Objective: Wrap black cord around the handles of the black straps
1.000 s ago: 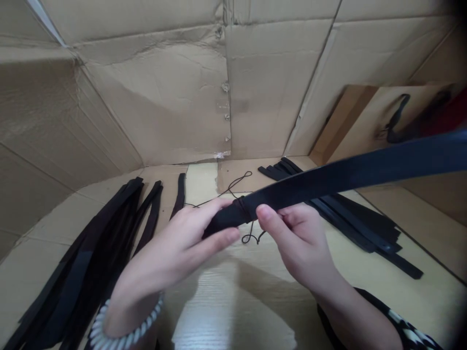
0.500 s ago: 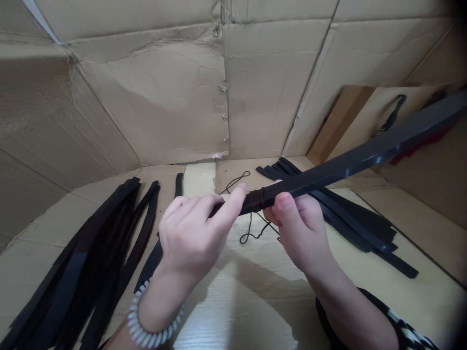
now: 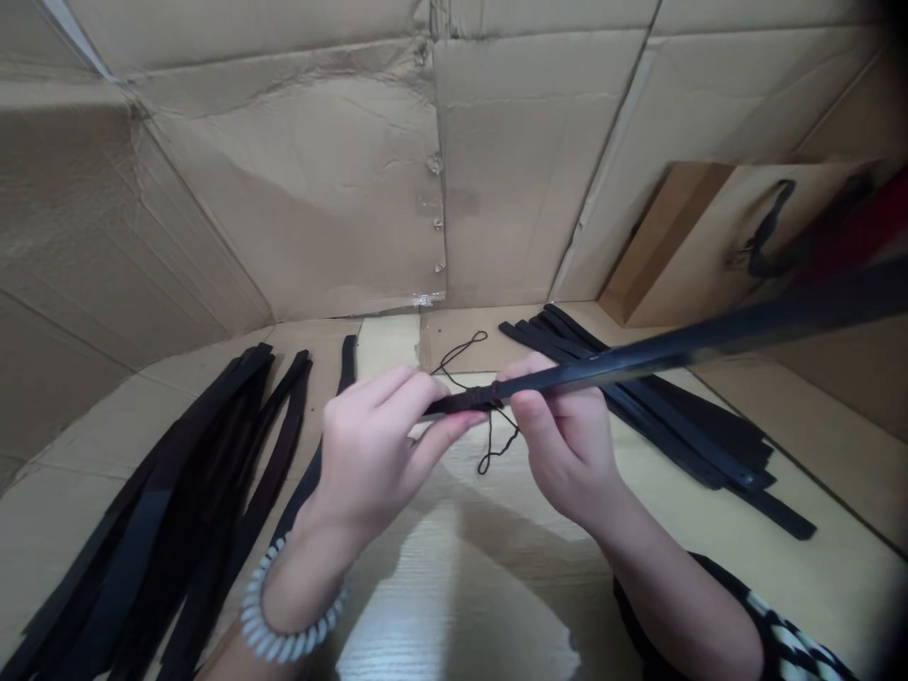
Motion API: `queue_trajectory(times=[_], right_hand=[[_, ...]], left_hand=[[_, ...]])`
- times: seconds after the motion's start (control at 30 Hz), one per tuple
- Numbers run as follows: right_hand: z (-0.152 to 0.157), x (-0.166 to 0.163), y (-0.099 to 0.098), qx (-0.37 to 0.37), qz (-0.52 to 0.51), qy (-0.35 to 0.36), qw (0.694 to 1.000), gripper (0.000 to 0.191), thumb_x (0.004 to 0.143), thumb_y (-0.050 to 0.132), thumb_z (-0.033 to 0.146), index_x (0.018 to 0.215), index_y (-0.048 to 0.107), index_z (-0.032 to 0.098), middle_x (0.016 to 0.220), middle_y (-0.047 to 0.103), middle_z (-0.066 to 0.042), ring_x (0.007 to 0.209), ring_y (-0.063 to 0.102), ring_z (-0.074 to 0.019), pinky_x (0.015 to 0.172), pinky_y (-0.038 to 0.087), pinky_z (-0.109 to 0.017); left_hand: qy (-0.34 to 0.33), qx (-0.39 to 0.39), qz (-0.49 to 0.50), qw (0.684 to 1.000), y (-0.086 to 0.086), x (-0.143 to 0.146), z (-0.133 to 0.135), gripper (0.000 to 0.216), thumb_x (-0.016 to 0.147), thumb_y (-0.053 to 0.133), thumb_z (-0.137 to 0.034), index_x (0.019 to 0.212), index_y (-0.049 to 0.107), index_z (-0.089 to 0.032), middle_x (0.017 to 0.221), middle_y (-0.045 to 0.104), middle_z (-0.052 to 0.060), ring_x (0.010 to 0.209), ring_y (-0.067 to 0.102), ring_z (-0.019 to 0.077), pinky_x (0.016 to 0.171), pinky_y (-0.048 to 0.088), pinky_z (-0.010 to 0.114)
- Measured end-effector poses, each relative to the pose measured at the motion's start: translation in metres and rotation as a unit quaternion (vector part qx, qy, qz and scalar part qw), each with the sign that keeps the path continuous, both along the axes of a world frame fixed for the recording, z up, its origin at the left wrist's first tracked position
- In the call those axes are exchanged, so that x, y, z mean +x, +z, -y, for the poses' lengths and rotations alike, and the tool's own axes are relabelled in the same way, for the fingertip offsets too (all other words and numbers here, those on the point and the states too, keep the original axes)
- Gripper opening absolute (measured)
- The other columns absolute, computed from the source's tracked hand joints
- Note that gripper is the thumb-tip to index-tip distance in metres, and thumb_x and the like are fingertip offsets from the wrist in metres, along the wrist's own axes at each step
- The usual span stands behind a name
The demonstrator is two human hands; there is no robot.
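Plainly, the black strip (image 3: 624,358) wears coiled cord (image 3: 482,395)

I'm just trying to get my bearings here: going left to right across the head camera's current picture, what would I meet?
Left pile of black strips → coiled bracelet → left hand → lower cord loop → right hand → paper bag.

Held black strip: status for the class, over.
Left hand, right hand: both holding black strip. Dark cord wound around it, loops loose. Left pile, right pile flanking.
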State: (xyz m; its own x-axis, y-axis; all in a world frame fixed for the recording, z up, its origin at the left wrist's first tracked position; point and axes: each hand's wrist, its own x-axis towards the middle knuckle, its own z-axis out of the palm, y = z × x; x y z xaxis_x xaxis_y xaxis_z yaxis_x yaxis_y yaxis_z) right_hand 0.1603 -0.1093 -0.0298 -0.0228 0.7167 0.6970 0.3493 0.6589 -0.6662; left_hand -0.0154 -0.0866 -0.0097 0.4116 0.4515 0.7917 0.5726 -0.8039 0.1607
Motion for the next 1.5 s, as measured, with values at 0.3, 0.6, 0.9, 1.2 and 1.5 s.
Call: queue_trajectory(times=[0.3, 0.6, 0.9, 1.2, 1.5], right_hand=[[0.005, 0.0, -0.002, 0.017, -0.015, 0.058, 0.998, 0.017, 0.098, 0.048, 0.026, 0.082, 0.052, 0.022, 0.069, 0.046, 0.003, 0.063, 0.043, -0.0091, 0.058, 0.037, -0.024], [0.0, 0.005, -0.018, 0.087, -0.024, 0.064, 0.994, 0.025, 0.093, 0.053, 0.036, 0.116, 0.057, 0.028, 0.098, 0.06, -0.004, 0.08, 0.057, -0.0168, 0.068, 0.052, -0.03], [0.002, 0.003, -0.004, 0.045, -0.034, 0.117, 0.992, 0.029, 0.087, 0.066, 0.037, 0.116, 0.063, 0.031, 0.107, 0.072, -0.002, 0.094, 0.069, -0.0182, 0.081, 0.059, -0.032], [0.001, 0.005, 0.007, -0.025, -0.044, 0.206, 0.977, 0.031, 0.08, 0.073, 0.034, 0.11, 0.068, 0.027, 0.097, 0.074, -0.004, 0.08, 0.07, -0.0162, 0.068, 0.058, -0.027], [-0.003, 0.04, 0.006, -0.193, -0.13, 0.301, 0.925, 0.015, 0.09, 0.062, 0.025, 0.094, 0.076, 0.027, 0.077, 0.071, -0.001, 0.065, 0.066, -0.0111, 0.057, 0.052, -0.021]], left_hand=[[0.054, 0.064, -0.012, 0.996, 0.001, -0.004, 0.004, 0.016, 0.085, 0.069, -0.03, 0.094, 0.063, -0.018, 0.085, 0.074, 0.005, 0.072, 0.068, 0.0188, 0.064, 0.05, 0.031], [-0.082, -0.141, -0.002, 0.987, 0.013, -0.005, 0.007, 0.027, 0.079, 0.076, -0.039, 0.078, 0.062, -0.016, 0.062, 0.064, -0.004, 0.051, 0.054, 0.0077, 0.047, 0.04, 0.018], [-0.057, -0.061, -0.023, 0.996, 0.013, -0.007, 0.008, 0.038, 0.09, 0.06, -0.05, 0.076, 0.062, -0.015, 0.059, 0.063, -0.003, 0.049, 0.056, 0.0082, 0.046, 0.041, 0.019], [-0.067, -0.07, -0.016, 0.995, 0.014, -0.012, 0.01, 0.043, 0.082, 0.066, -0.058, 0.079, 0.061, -0.016, 0.061, 0.064, -0.003, 0.051, 0.058, 0.0082, 0.048, 0.043, 0.019], [-0.071, 0.01, -0.115, 0.991, 0.012, -0.011, 0.013, 0.043, 0.093, 0.053, -0.055, 0.116, 0.067, -0.021, 0.054, 0.048, -0.007, 0.045, 0.043, 0.01, 0.045, 0.036, 0.023]])
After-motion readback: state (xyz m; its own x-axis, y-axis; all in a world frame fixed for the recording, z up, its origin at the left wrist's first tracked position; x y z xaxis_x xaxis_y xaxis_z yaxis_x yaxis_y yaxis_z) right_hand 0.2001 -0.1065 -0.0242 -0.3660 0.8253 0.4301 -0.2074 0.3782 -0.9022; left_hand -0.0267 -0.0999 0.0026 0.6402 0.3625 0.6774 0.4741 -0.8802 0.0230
